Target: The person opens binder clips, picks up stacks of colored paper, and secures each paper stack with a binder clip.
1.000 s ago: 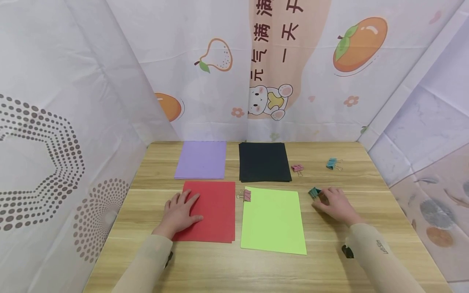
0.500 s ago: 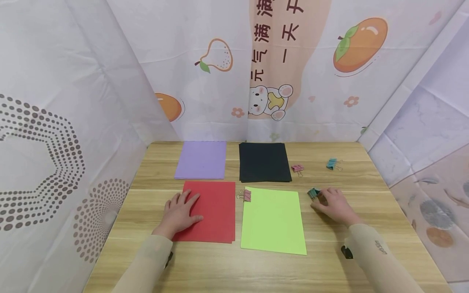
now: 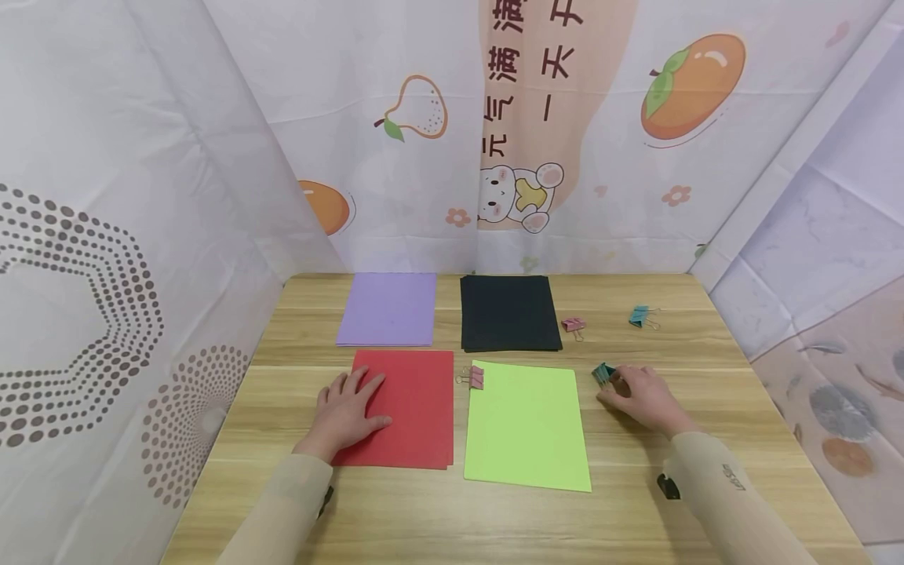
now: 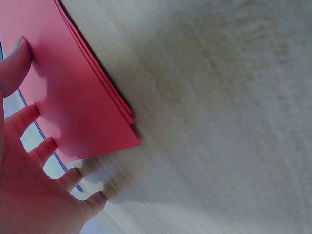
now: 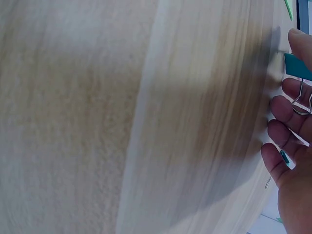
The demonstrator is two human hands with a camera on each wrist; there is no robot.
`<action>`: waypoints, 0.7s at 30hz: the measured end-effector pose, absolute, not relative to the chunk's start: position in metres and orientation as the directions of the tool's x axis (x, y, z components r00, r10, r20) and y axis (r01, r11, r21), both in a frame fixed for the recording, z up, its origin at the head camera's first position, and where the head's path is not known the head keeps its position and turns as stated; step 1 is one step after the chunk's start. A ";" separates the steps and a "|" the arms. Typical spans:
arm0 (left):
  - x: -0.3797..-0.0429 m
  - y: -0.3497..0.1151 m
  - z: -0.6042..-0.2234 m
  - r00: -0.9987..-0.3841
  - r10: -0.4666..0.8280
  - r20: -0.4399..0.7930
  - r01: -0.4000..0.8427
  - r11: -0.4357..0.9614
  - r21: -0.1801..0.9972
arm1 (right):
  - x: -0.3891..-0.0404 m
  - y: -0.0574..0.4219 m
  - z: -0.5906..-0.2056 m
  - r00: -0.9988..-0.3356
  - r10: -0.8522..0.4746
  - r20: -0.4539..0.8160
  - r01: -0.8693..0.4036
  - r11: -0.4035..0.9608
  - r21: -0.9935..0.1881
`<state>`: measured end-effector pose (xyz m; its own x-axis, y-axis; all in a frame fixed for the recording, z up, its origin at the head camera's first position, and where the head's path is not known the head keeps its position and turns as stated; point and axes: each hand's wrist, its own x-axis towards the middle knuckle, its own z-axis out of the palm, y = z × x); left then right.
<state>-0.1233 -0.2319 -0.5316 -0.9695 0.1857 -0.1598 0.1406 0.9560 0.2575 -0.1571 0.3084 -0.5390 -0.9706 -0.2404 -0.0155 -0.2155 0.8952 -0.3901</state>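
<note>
My left hand (image 3: 348, 412) rests on the left side of a stack of red paper (image 3: 417, 408), its fingers spread. In the left wrist view, the thumb and two fingertips lie on the red sheets (image 4: 87, 107), and the other two fingertips reach past their edge. To the right, my right hand (image 3: 644, 399) pinches a dark teal binder clip (image 3: 603, 373) between thumb and index finger, low over the table. One wire handle of the teal clip (image 5: 296, 66) shows in the right wrist view. A yellow-green paper stack (image 3: 528, 428) lies between the hands, with a pink binder clip (image 3: 476, 377) at its upper left corner.
Purple paper (image 3: 388, 308) and black paper (image 3: 510, 312) lie along the table's back edge. Right of the black stack are a second pink binder clip (image 3: 574, 323) and a blue-teal binder clip (image 3: 639, 315). Printed curtains (image 3: 424, 180) stand behind and beside the wooden table (image 3: 494, 526).
My right hand has shifted slightly left, and the dark teal clip has moved a little with it. The left hand and the paper stacks stay where they were.
</note>
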 end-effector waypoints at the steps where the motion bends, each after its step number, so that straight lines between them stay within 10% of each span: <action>1: -0.123 -0.232 -0.532 -0.970 0.186 -0.158 0.142 0.956 0.258 | -0.157 0.308 -0.539 -0.971 -0.238 -0.023 -0.210 0.896 -0.391; 21: -0.124 -0.233 -0.531 -0.971 0.190 -0.145 0.148 0.955 0.258 | -0.155 0.304 -0.537 -0.969 -0.231 -0.089 -0.181 0.907 -0.380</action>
<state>-0.1237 -0.2326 -0.5314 -0.9710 0.1898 -0.1455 0.1480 0.9548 0.2578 -0.1551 0.3040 -0.5372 -0.9688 -0.2311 -0.0894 -0.1814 0.9072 -0.3796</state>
